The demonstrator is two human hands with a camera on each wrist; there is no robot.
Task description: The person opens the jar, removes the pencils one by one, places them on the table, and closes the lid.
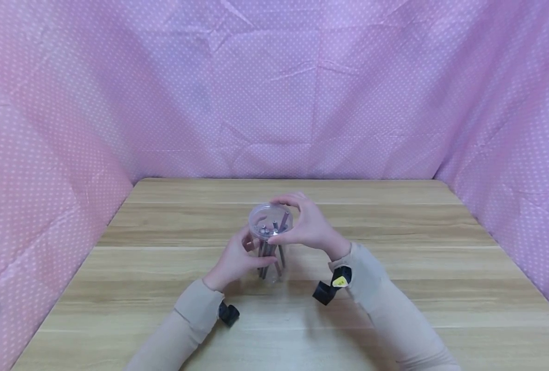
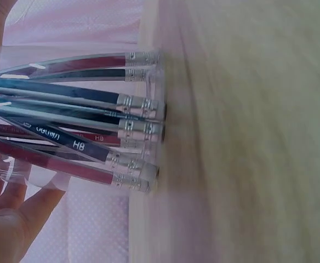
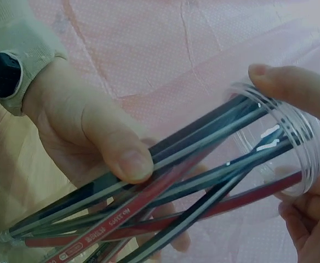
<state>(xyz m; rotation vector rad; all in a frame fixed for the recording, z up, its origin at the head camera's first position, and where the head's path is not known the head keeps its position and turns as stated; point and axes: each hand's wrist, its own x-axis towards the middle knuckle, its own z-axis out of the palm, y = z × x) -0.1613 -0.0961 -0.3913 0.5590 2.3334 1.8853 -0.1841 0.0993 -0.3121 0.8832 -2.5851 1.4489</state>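
Note:
A clear plastic jar [image 1: 281, 273] stands upright on the table, with several red and dark striped pencils [image 2: 67, 167] inside. The pencils' erasers point down at its base, and "HB" is printed on some. My left hand [image 1: 234, 260] grips the jar's body, its thumb across the near side and fingers behind. Round the clear lid [image 1: 258, 211] at the top, my right hand [image 1: 313, 226] curls its thumb and fingers. In the right wrist view, ridged rings of the lid [image 3: 308, 137] show between that thumb and the fingers.
The wood-grain table [image 1: 163, 216] extends around the hands. Pink dotted cloth [image 1: 265, 103] hangs behind it and along both sides. Small black cameras are strapped at the left wrist [image 1: 229, 313] and the right wrist [image 1: 325, 292].

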